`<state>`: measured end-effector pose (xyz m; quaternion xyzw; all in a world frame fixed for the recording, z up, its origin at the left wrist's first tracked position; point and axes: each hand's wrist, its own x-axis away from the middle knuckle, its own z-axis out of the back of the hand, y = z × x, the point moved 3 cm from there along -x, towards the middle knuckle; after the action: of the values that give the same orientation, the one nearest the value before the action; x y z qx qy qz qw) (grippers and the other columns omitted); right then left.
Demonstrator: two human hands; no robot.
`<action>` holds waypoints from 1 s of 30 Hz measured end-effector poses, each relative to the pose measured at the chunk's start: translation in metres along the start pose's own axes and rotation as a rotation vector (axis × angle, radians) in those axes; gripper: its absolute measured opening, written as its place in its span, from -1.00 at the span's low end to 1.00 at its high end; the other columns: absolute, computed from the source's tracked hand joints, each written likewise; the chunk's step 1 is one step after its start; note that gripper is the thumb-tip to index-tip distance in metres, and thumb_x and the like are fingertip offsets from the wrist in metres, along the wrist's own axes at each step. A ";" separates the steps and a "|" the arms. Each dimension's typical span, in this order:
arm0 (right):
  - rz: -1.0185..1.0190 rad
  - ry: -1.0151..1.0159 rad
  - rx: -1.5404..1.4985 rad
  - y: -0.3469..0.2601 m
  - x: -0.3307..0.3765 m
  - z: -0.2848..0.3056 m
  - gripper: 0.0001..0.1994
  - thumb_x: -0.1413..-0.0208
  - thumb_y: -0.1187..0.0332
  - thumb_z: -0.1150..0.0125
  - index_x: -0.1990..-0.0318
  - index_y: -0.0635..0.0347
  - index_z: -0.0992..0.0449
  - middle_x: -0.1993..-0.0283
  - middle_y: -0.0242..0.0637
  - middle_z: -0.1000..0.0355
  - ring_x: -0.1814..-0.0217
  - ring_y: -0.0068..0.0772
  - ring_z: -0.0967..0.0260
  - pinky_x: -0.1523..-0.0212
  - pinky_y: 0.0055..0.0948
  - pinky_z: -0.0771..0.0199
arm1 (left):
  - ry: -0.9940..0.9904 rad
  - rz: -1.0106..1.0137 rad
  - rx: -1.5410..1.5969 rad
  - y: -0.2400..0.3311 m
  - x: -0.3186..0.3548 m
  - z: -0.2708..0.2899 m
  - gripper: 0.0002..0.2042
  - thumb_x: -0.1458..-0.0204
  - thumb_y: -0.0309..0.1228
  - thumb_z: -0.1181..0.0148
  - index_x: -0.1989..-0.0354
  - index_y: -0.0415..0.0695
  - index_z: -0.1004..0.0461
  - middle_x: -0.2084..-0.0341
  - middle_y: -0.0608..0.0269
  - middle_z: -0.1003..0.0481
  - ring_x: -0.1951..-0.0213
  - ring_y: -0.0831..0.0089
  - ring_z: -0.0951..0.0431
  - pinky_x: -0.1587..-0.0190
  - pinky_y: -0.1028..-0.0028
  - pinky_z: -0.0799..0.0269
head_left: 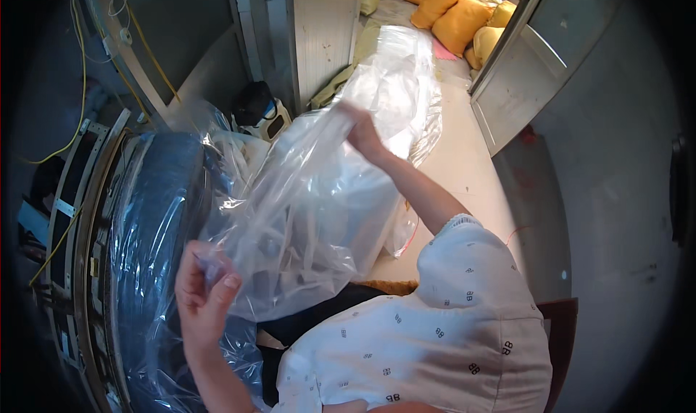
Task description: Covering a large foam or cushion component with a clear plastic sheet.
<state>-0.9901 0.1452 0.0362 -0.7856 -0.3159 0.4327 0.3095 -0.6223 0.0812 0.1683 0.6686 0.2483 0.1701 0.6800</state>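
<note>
A wide sheet of clear plastic film (290,224) is stretched in front of me between my two hands. My left hand (205,290), at the lower left, is closed with the film's near edge pinched between thumb and fingers. Farther off and to the right, my right hand (360,131) grips another part of the film; its fingers are partly hidden and slightly blurred. Beyond it, a long pile of the same clear plastic (399,72) runs away across the floor. The near film hangs in loose folds over my dark-clothed lap.
Left of me stands a large roll wrapped in shiny plastic (156,217), beside a metal frame (87,217) with yellow cables. A white box with a black bag (254,105) sits near the open door (324,36). Stuffed orange sacks (460,23) lie at the back; a second door (529,72) is at right.
</note>
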 end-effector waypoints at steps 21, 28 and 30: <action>-0.835 -1.642 -0.279 0.052 0.193 -0.463 -0.43 -0.03 0.20 -0.13 -0.16 0.20 -0.12 0.02 -0.22 -0.16 -0.06 -0.36 -0.13 -0.05 -0.49 -0.18 | 1.637 -0.157 -1.329 0.011 0.391 0.159 -0.78 0.14 -0.43 -0.22 0.29 -0.18 -0.44 0.30 0.18 -0.41 0.20 0.40 -0.42 0.14 0.48 -0.33; 0.104 -1.460 0.154 0.154 0.132 -0.579 -0.55 0.03 0.20 -0.16 -0.03 0.13 -0.32 -0.09 -0.19 -0.20 -0.19 -0.23 -0.08 -0.11 -0.16 -0.16 | 1.612 0.374 -1.191 -0.048 0.523 0.108 -0.80 0.18 -0.54 -0.21 0.33 -0.23 -0.42 0.38 0.22 -0.37 0.27 0.39 -0.38 0.16 0.50 -0.28; 0.499 -1.762 0.806 0.193 0.142 -0.568 -0.46 0.06 0.13 -0.17 -0.11 0.07 -0.25 -0.24 -0.23 -0.07 -0.30 -0.17 0.07 -0.21 -0.07 0.00 | 1.277 0.890 -0.930 -0.068 0.532 0.095 -0.78 0.22 -0.59 -0.18 0.33 -0.22 -0.43 0.43 0.20 -0.35 0.32 0.34 -0.38 0.20 0.51 -0.29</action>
<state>-0.3883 0.0148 0.0675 -0.0650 -0.0883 0.9880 0.1088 -0.1399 0.2993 0.0408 0.1390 0.2030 0.8388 0.4857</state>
